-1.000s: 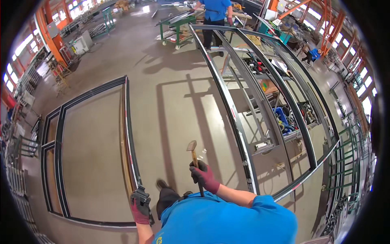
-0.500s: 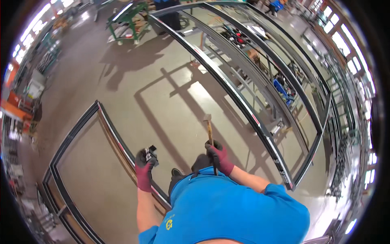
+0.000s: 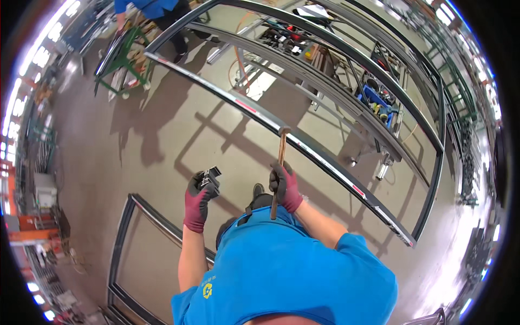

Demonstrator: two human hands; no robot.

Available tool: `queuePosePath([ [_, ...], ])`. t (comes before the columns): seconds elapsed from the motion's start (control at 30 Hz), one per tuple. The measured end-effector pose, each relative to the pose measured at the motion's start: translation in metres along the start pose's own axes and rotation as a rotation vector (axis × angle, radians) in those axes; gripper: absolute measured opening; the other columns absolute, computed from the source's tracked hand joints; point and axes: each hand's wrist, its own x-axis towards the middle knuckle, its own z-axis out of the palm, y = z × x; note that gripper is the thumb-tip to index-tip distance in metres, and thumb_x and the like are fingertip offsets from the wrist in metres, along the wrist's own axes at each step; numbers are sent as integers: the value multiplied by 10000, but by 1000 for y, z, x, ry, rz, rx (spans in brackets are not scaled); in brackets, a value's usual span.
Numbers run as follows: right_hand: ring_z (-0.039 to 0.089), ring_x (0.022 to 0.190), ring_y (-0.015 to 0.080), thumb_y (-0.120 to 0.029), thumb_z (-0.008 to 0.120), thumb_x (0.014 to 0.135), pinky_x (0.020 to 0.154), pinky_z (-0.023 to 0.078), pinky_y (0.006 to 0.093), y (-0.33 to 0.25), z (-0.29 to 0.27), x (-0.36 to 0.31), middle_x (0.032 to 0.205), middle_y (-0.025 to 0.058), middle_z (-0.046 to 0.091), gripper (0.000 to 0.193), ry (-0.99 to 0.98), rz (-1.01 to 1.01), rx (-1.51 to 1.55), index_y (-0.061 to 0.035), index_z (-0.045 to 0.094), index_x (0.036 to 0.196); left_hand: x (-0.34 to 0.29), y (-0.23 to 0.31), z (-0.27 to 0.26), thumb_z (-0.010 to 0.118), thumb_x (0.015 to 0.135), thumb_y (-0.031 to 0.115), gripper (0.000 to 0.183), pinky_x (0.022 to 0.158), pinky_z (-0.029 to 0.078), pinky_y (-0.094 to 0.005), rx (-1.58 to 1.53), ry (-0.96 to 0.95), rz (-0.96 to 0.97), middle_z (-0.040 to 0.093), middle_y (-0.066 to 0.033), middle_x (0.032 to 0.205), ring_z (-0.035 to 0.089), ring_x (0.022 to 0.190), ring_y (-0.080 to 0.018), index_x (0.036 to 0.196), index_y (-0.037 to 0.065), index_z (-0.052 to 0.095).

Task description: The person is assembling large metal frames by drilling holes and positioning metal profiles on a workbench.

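Observation:
A hammer [image 3: 282,149] with a wooden handle stands head-up in my right hand [image 3: 285,187], whose gloved fingers are wrapped round the handle. In view its head overlaps the near rail of a large dark metal frame [image 3: 325,162]; whether they touch I cannot tell. My left hand [image 3: 196,201], also in a black and dark red glove, is closed on a short piece of black and silver metal profile [image 3: 211,177]. This piece is held up over the floor, left of the hammer.
Behind the large frame are tools and a blue bin [image 3: 372,97]. Another dark frame [image 3: 121,233] is at lower left. A person in blue [image 3: 154,7] stands at the far left beside a green cart [image 3: 125,57]. Racks line the right side.
My view has shifted toward the large frame, which now appears closer in front of me. The lower-left frame has slid down in view. More of the other person shows. Both hands keep their hold.

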Motion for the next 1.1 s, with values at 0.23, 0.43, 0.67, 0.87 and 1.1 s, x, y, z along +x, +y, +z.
queuePosePath([
  [0.23,429,482,78,-318,702,980,433,350,258,-57,10,106,665,-16,480,231,261,-178,-187,-114,593,978,183,85,-12,737,894,132,476,784,537,-295,12,-243,15,677,-86,1071,655,872,-152,1318,-13,575],
  [0.43,435,489,75,-353,664,998,439,356,261,-55,11,141,656,-18,480,251,508,-264,-277,-120,586,951,367,89,-13,809,810,33,574,913,574,-330,288,-464,-9,684,-87,1157,690,999,-164,1333,13,574],
  [0.67,463,505,75,-343,698,1001,446,369,255,-49,22,165,683,-13,535,245,760,-235,-190,-117,617,951,514,92,45,844,820,142,497,894,574,-332,579,-808,-29,716,-90,1099,686,990,-167,1241,-2,624],
  [0.87,436,485,58,-320,667,1004,433,348,246,-58,36,179,657,-31,517,236,894,-154,-238,-110,625,905,584,35,76,839,845,222,468,944,555,-340,881,-1057,-159,740,-113,1104,694,1009,-173,1214,-8,669],
  [1.1,437,489,61,-319,656,1012,433,339,238,-73,46,183,664,-15,517,260,934,-105,-298,-93,614,892,607,-2,73,896,805,350,562,883,554,-331,863,-1195,-296,743,-123,1044,684,951,-168,1174,-14,682],
])
